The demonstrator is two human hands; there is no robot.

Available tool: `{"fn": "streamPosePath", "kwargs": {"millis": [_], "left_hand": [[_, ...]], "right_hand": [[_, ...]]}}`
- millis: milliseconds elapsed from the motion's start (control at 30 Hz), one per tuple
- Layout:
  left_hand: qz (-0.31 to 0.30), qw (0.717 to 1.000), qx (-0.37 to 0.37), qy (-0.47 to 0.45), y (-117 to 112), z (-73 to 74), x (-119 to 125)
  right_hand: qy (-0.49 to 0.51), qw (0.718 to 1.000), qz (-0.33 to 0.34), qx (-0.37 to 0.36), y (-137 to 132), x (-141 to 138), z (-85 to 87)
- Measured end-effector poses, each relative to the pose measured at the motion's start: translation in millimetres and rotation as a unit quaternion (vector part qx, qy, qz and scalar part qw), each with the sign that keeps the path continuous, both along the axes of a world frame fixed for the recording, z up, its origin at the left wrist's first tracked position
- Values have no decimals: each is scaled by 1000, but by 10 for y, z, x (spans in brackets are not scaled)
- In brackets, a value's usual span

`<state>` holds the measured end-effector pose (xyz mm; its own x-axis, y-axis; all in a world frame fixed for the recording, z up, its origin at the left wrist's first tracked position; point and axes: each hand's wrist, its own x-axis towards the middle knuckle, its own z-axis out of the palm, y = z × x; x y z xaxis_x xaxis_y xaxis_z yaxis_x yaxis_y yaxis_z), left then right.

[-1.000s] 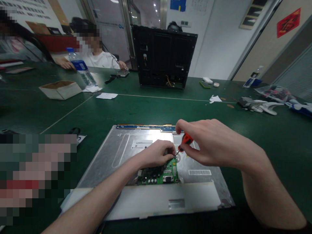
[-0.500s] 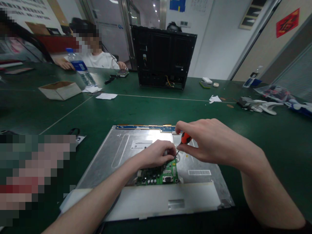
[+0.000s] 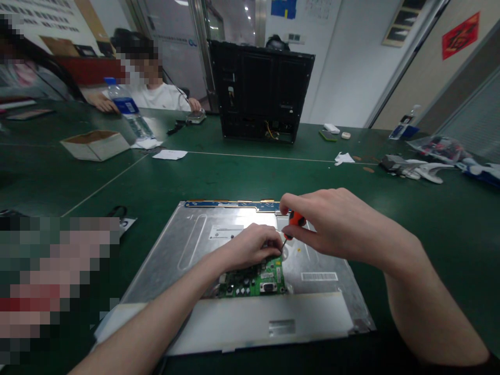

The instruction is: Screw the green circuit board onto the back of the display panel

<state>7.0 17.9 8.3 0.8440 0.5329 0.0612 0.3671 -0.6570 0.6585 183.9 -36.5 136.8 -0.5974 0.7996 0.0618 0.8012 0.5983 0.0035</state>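
Note:
A silver metal display panel (image 3: 187, 245) lies face down on the green table. A small green circuit board (image 3: 253, 282) sits on its near middle. My right hand (image 3: 332, 224) pinches a red-handled screwdriver (image 3: 295, 220), whose tip points down at the board's far right corner. My left hand (image 3: 250, 247) is curled on the board's far edge, fingertips pinched right beside the screwdriver tip. What those fingertips hold is hidden.
A black monitor back cover (image 3: 260, 91) stands upright beyond the panel. A cardboard box (image 3: 96, 143), a water bottle (image 3: 127, 107) and paper scraps (image 3: 170, 154) lie at the left back. Another person sits behind the bottle. White gloves and bags (image 3: 429, 169) lie at the right.
My right hand and the screwdriver have risen slightly and shifted a little left; my left hand stays on the board.

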Motion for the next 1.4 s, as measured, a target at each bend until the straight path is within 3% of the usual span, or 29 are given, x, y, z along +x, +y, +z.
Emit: {"fn": "streamPosePath", "kwargs": {"millis": [667,1400], "left_hand": [[1,1000,-7,-2,4,-15,-13],[4,1000,-11,-2,-16,16,-17]], "right_hand": [[-28,998,-35,39,58,-3,-65],[-5,999,-34,15,60,0,-55]]}}
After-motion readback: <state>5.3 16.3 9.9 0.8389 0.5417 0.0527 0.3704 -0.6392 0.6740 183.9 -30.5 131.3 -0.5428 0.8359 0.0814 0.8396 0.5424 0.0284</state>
